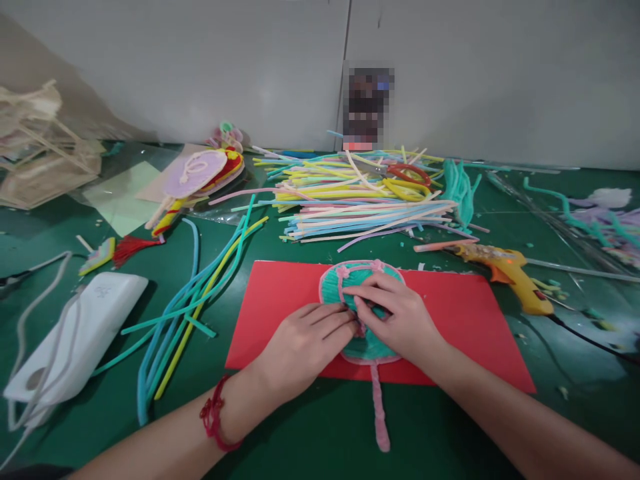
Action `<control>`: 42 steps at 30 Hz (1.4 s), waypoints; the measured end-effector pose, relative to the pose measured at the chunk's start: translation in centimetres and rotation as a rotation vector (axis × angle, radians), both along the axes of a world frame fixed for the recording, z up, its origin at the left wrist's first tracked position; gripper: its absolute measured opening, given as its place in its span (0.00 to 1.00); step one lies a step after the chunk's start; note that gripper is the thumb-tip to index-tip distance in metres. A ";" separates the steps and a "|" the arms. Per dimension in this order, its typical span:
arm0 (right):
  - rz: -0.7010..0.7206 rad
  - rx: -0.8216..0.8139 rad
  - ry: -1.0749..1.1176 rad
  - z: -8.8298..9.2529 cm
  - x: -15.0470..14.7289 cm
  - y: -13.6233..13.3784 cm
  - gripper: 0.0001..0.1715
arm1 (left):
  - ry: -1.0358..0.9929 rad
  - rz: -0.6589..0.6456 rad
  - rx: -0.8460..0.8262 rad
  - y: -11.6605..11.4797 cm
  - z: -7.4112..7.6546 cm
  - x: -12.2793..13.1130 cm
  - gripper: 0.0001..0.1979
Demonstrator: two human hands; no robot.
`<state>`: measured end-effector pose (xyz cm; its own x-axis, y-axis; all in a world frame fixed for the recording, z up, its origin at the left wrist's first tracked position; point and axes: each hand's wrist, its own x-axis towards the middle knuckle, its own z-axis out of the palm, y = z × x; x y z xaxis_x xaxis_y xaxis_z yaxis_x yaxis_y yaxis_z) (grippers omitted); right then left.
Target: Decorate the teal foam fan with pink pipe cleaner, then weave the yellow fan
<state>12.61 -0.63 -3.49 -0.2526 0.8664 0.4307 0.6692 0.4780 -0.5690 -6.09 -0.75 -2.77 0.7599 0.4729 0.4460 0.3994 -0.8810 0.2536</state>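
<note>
A round fan (376, 349) covered in teal pipe cleaners, with a pink rim and a pink handle (379, 413), lies on a red sheet (453, 327). A pink pipe cleaner (341, 287) runs in a line across its face, with small pink bow-like shapes near the top. My left hand (313, 340) rests over the fan's lower left, fingers together and closed at the lower part of the pink strip; its thumb is hidden. From the right, my right hand (397, 313) pinches at the same strip with thumb and index finger.
Behind the sheet lies a pile of coloured pipe cleaners (325, 207) with scissors (407, 175) on top. A yellow glue gun (520, 273) lies to the right. At left are loose pipe cleaners (200, 293), a white power strip (85, 340) with cables, and a purple fan (195, 173).
</note>
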 end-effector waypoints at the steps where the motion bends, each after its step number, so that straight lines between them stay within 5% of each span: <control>1: 0.004 -0.001 -0.005 0.0 0.0 0.0 0.13 | 0.000 0.001 -0.003 0.0 0.0 0.0 0.14; 42: 0.009 0.022 -0.066 0.2 -0.2 -0.4 0.12 | -0.007 -0.005 -0.009 0.0 -0.2 -0.1 0.14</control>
<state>12.43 -1.05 -3.28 -0.2891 0.8543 0.4320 0.7004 0.4964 -0.5128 -6.22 -0.70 -2.92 0.7595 0.4727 0.4470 0.3930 -0.8809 0.2638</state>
